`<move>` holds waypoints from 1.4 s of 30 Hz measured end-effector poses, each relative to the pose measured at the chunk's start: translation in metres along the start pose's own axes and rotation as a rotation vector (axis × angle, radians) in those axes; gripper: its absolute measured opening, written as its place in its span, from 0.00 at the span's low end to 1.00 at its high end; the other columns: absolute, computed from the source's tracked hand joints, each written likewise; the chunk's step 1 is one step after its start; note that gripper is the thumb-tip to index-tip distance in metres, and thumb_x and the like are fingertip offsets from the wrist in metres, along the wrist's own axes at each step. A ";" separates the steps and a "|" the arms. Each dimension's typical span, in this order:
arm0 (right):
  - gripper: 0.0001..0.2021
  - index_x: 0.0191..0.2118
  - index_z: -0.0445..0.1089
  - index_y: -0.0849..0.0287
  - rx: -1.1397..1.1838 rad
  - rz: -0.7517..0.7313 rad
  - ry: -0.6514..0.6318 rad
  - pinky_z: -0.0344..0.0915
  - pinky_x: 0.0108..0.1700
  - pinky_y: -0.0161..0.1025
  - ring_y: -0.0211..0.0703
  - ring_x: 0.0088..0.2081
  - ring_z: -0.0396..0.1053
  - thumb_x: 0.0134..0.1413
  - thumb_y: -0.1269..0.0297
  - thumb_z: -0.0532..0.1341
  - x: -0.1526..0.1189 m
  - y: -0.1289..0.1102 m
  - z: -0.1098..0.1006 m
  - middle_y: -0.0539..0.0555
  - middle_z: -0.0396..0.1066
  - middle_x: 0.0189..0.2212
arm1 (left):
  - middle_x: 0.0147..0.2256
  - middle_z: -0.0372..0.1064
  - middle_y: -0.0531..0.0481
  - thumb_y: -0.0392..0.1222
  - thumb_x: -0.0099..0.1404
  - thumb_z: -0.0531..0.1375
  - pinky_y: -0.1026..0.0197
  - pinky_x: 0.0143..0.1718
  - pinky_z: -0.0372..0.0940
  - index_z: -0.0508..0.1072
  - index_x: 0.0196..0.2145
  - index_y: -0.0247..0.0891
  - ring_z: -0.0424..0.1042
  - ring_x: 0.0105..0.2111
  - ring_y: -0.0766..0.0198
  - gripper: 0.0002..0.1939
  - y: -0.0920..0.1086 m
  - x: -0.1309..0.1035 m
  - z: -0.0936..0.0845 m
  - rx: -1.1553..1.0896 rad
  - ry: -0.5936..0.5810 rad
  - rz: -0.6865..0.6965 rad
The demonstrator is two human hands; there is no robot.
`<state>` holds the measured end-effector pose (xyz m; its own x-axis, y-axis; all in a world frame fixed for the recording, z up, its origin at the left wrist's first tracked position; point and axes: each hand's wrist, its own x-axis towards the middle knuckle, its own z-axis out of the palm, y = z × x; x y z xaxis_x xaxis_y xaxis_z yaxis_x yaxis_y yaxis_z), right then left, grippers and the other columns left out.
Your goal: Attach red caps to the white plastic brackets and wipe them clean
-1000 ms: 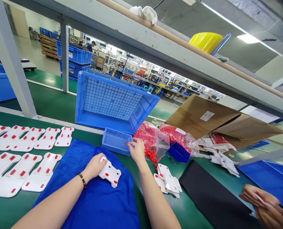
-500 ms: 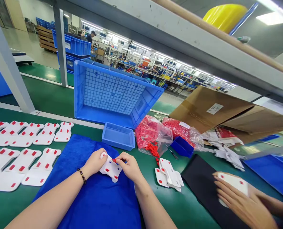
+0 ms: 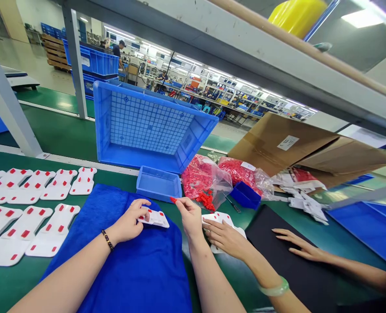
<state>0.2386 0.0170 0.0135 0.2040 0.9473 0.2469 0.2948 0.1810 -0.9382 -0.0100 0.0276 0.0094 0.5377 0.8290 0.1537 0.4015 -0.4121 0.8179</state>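
Note:
My left hand (image 3: 130, 221) grips the left end of a white plastic plate (image 3: 158, 218) with red pads, tilted low above a blue cloth (image 3: 137, 269). Some of the plate is hidden behind my fingers. Just right of it, my right hand (image 3: 190, 217) is raised, pinching a small red pad (image 3: 173, 200) between thumb and fingertips, apart from the plate. Loose red pads (image 3: 206, 201) lie beyond my right hand, at the mouth of an open clear bag (image 3: 196, 174).
Rows of white plates (image 3: 38, 230) lie at left. A small blue tray (image 3: 158, 184) and a large blue crate (image 3: 147, 121) stand behind. At right, a co-worker's hand (image 3: 227, 237) rests on stacked white plates, the other (image 3: 303, 248) on a black mat (image 3: 277, 234).
My right hand has drawn away from the plate, up and right, with a red pad. The plate has turned in my left hand. One co-worker hand has moved from the mat to the stack.

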 end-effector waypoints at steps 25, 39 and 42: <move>0.09 0.28 0.72 0.60 0.102 -0.027 0.057 0.60 0.35 0.36 0.39 0.29 0.64 0.48 0.60 0.58 0.023 0.018 0.039 0.51 0.69 0.25 | 0.26 0.68 0.50 0.50 0.56 0.54 0.64 0.23 0.54 0.64 0.26 0.39 0.67 0.25 0.62 0.11 -0.007 0.004 0.010 0.164 -0.141 -0.382; 0.10 0.27 0.69 0.60 0.282 0.031 0.031 0.56 0.27 0.33 0.34 0.23 0.57 0.48 0.58 0.59 0.010 0.001 0.052 0.48 0.63 0.21 | 0.43 0.71 0.40 0.33 0.56 0.60 0.63 0.33 0.70 0.69 0.42 0.33 0.73 0.38 0.60 0.15 -0.011 0.014 0.009 -0.976 0.209 -0.710; 0.10 0.27 0.69 0.60 0.322 0.092 -0.025 0.55 0.25 0.33 0.33 0.21 0.55 0.46 0.58 0.59 0.004 -0.002 0.061 0.47 0.62 0.19 | 0.42 0.72 0.40 0.35 0.55 0.61 0.64 0.35 0.70 0.72 0.40 0.32 0.73 0.39 0.59 0.13 -0.012 0.015 0.012 -0.946 0.241 -0.680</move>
<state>0.1820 0.0365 0.0013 0.1916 0.9692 0.1549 -0.0343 0.1643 -0.9858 0.0020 0.0400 -0.0044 0.2322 0.8610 -0.4525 -0.2105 0.4987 0.8408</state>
